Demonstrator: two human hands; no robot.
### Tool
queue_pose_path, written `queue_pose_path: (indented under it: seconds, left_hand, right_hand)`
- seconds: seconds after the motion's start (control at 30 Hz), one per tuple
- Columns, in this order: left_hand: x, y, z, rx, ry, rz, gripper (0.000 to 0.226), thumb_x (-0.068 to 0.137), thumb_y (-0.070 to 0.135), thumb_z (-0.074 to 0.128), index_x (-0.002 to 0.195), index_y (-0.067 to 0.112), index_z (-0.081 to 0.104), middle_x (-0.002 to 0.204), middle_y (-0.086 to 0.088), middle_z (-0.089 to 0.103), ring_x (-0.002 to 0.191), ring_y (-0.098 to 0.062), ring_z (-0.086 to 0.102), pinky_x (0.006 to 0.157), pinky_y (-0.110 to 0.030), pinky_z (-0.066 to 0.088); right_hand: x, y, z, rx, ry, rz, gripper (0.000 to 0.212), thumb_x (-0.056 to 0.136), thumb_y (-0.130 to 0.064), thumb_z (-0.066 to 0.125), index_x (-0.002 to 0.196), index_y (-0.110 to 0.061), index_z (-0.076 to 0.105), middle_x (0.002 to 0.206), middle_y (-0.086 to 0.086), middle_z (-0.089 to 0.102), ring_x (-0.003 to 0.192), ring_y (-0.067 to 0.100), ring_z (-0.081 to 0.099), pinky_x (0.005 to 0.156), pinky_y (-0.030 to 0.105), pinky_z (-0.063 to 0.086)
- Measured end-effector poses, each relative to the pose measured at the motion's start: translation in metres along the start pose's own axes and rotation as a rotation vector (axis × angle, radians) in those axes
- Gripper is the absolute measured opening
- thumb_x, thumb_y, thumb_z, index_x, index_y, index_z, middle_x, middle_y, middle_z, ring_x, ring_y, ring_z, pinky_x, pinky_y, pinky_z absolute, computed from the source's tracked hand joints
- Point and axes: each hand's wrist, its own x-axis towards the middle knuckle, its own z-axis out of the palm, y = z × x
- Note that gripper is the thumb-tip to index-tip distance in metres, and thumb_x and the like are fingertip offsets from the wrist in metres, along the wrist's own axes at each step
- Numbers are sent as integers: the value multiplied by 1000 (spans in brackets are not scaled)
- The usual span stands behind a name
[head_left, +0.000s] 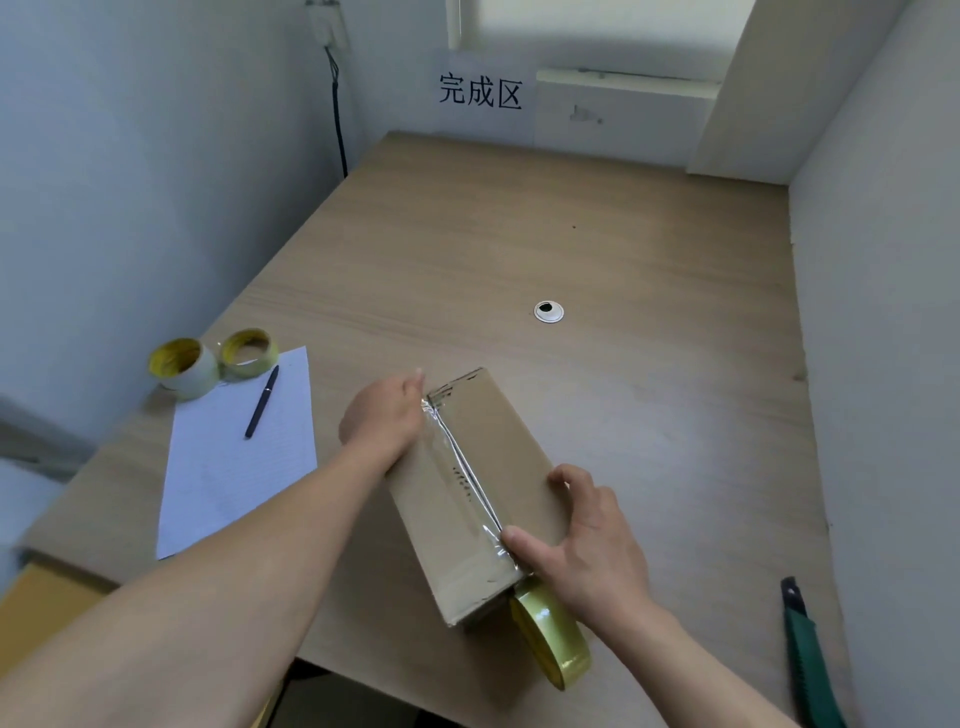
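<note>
A brown cardboard box (498, 441) lies on the wooden desk (649, 395), with a strip of clear tape (457, 457) running along its top seam. My left hand (382, 418) rests flat against the box's far left end, where the tape begins, its fingers fairly straight. My right hand (584, 551) holds the near right corner. Its thumb presses on the tape and its fingers curl over the right edge. A yellowish tape roll (553, 636) stands on edge at the box's near end, just under my right wrist.
Two more tape rolls (182, 366) (248, 353) sit at the left by the wall. A white sheet (234, 467) there has a dark pen (261, 402) on it. A green utility knife (810, 665) lies near right. A cable grommet (548, 311) sits mid-desk, and walls close three sides.
</note>
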Motion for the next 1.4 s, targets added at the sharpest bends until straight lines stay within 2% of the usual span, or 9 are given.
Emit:
queue_pose_path:
  seconds: [0.07,0.17,0.47,0.7,0.93,1.13,1.27,1.33,1.4]
  left_hand:
    - [-24,-5,6,187,20,68,51,85,73,37,114,33,50,139,0,46,129,-31,38,99,-51,40]
    - [-41,-5,13,256,-116,139,102,73,82,52,152,35,10,160,9,10,147,-27,6,110,-52,32]
    - [-46,8,15,296,-61,222,88,86,73,47,155,37,8,164,5,-15,149,-31,-17,117,-48,19]
    - [-133,-16,33,200,-126,203,103,78,78,53,157,34,2,160,9,-29,143,-18,-36,122,-42,1]
    - [-183,-28,50,-279,25,113,84,79,41,79,150,34,35,162,16,-17,147,1,1,118,-22,13]
    - [-145,-21,33,-322,-194,203,81,77,8,81,148,21,43,163,12,-12,139,8,7,93,11,5]
    - [-124,-5,29,-197,-262,274,82,77,1,75,149,23,42,164,10,-10,144,3,5,108,-7,13]
    - [-129,1,32,-117,-102,297,76,77,2,70,145,24,47,165,4,0,150,-10,10,117,-22,20]
    - [-150,1,42,-191,204,302,58,76,3,68,131,19,61,151,-4,35,137,-20,37,107,-32,40]
  right_hand:
    - [0,0,0,-1,2,-11,70,63,-74,67,117,-50,30,107,-9,43,104,17,52,81,35,47]
    - [0,1,0,1,-3,-13,69,64,-74,67,117,-49,30,107,-8,42,102,18,51,81,36,48]
    - [-1,4,7,59,-34,-76,41,89,-60,52,120,-45,29,109,-3,49,99,24,55,83,38,46]
    - [0,4,9,74,-15,-114,23,99,-48,39,118,-39,31,104,3,53,94,29,55,78,40,45]
    - [4,-3,5,30,-44,-93,21,98,-44,41,113,-35,31,99,9,57,90,34,55,74,38,39]
    - [-7,5,-6,76,-29,-62,22,96,-34,45,113,-30,33,93,9,63,83,33,56,69,37,37]
    - [-14,11,-10,146,11,-4,21,94,-33,50,110,-30,36,89,10,64,84,35,59,72,39,45]
    - [-10,9,-11,165,27,20,21,94,-33,50,109,-29,37,86,9,63,83,34,59,72,39,46]
    - [-7,6,-9,173,37,37,20,94,-32,50,109,-29,37,84,7,61,82,33,58,70,38,44]
